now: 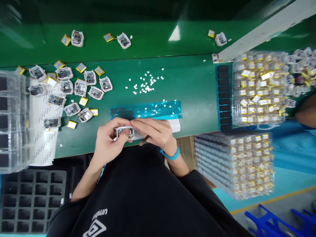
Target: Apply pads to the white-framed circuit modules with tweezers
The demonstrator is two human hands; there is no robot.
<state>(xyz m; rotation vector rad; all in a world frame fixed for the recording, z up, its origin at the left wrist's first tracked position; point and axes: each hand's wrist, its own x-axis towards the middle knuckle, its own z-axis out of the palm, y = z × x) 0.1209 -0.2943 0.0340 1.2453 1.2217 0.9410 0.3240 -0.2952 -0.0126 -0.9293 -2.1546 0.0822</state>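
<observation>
- Housing (131,132), small, white-rimmed, boxlike, with exposed electronic innards; held in both hands' working space at the near edge of the green, smooth tabletop (197,95).
- Left hand (107,144): grip closed around the housing, thumb pressed over the open face, fingers curled behind.
- Right hand (158,131), blue band at wrist: fingers extended together at the housing's side and far edge; grip partly hidden, so whether it clasps anything cannot be told. Brownish slender item (144,140) shows beneath.
- Handling, as judged: light, stiff shell, perhaps slightly slippery; innards and any thin wires fragile. Best taken by the outer white rim, with little pressure inside.
- Teardrop-shaped stickers or tabs (147,88), white, tiny, scattered beyond the hands; some on a glossy blue translucent film (160,106).
- Similar open white housings (80,88), left, among silver-and-yellow flat battery pouches (81,67).
- Printed white paper sheet (44,144), far left.
- Black rectangular pads (223,89), in a column at right, beside clear plastic trays (234,98) of battery-bearing units.
</observation>
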